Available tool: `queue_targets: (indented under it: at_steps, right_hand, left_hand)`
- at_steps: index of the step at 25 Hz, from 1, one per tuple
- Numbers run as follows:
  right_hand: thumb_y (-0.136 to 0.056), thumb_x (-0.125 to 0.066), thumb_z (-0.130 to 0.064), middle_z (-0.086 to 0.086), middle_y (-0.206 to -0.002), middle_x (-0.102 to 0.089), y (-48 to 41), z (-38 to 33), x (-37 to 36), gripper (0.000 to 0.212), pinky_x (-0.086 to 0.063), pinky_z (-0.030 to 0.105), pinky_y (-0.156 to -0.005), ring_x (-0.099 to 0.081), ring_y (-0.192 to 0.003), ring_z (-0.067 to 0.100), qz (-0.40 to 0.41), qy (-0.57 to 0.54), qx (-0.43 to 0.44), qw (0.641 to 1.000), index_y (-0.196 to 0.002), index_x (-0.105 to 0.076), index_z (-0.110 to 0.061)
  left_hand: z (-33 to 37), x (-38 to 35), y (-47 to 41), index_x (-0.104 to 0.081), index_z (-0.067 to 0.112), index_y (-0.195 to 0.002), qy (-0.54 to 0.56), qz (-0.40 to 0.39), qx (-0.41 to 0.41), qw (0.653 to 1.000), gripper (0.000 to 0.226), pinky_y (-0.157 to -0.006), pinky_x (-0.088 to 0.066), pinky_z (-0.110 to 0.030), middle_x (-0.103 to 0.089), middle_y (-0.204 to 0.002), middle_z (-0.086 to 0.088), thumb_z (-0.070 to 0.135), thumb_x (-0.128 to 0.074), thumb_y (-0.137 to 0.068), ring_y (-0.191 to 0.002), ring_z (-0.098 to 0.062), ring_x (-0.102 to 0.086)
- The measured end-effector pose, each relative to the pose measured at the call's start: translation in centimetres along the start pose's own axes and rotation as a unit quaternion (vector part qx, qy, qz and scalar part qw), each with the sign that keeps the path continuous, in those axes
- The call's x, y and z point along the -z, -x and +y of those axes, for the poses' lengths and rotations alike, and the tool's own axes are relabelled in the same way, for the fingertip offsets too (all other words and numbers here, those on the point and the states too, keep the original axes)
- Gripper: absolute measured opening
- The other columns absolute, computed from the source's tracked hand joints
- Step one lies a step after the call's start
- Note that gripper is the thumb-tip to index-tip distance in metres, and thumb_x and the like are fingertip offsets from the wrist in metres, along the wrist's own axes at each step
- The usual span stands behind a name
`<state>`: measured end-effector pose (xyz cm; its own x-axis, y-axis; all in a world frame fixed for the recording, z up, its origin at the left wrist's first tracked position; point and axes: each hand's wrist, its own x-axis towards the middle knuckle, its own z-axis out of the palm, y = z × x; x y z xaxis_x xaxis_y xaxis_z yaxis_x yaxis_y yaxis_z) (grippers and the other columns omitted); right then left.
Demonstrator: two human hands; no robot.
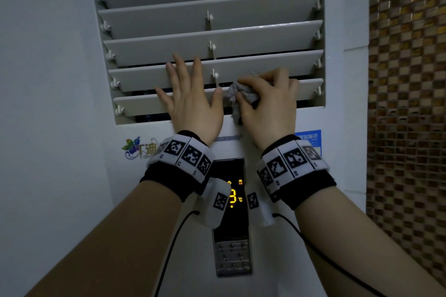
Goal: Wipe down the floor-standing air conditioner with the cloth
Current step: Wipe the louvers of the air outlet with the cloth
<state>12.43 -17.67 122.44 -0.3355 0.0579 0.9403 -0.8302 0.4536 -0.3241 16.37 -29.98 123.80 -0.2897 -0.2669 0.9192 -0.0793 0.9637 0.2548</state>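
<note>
home rm: floor ac (337,152), mosaic tile wall (407,103).

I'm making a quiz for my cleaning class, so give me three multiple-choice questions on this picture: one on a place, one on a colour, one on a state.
1. Where is the crumpled grey cloth?
A. At the lowest louvre slats of the white floor-standing air conditioner
B. On the control panel
C. On the floor

2. What colour are the lit digits on the black display panel?
A. Blue
B. Orange-yellow
C. Green

3. How is the left hand?
A. Closed on the cloth
B. Open, fingers spread flat on the slats
C. Pressing a button

Answers:
1 A: the right hand bunches it against those slats.
2 B: the digit glows orange-yellow.
3 B: its palm lies flat, holding nothing.
</note>
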Motion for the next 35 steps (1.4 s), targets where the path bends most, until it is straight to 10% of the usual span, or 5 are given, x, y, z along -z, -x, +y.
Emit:
queue_targets:
  at_steps: [17, 24, 35]
  right_hand:
    - [-0.083, -0.067, -0.021, 0.004, -0.115, -0.045, -0.7, 2.9, 2.2, 0.024, -0.03, 0.017, -0.086, -0.036, -0.109, 0.022, -0.003, -0.033, -0.009, 0.999, -0.106, -0.068, -0.025]
    - [-0.083, -0.064, -0.017, 0.004, -0.116, -0.047, -0.8, 4.1, 3.7, 0.023, -0.044, 0.036, -0.087, -0.037, -0.107, 0.026, 0.034, 0.0, -0.045, 0.998, -0.105, -0.068, -0.024]
    - [-0.082, -0.061, -0.01, 0.002, -0.12, -0.046, -0.7, 4.2, 4.0, 0.025, -0.027, 0.031, -0.091, -0.035, -0.113, 0.026, 0.075, 0.019, -0.094, 0.993, -0.102, -0.066, -0.025]
  left_hand:
    - [3.0, -1.5, 0.6, 0.001, 0.027, -0.152, -0.025, -0.01, -0.007, 1.0, 0.068, -0.111, 0.014, -0.051, 0.014, -0.159, -0.008, 0.04, -0.038, -0.097, -0.145, -0.024, 0.014]
    - [3.7, -1.8, 0.7, 0.008, 0.025, -0.151, -0.027, -0.008, 0.004, 1.0, 0.072, -0.112, 0.013, -0.051, 0.015, -0.158, -0.009, 0.037, -0.039, -0.098, -0.145, -0.025, 0.014]
    - [3.2, -1.4, 0.8, 0.007, 0.025, -0.151, 0.011, -0.02, -0.011, 1.0, 0.071, -0.111, 0.016, -0.048, 0.013, -0.159, -0.006, 0.034, -0.04, -0.098, -0.145, -0.021, 0.014]
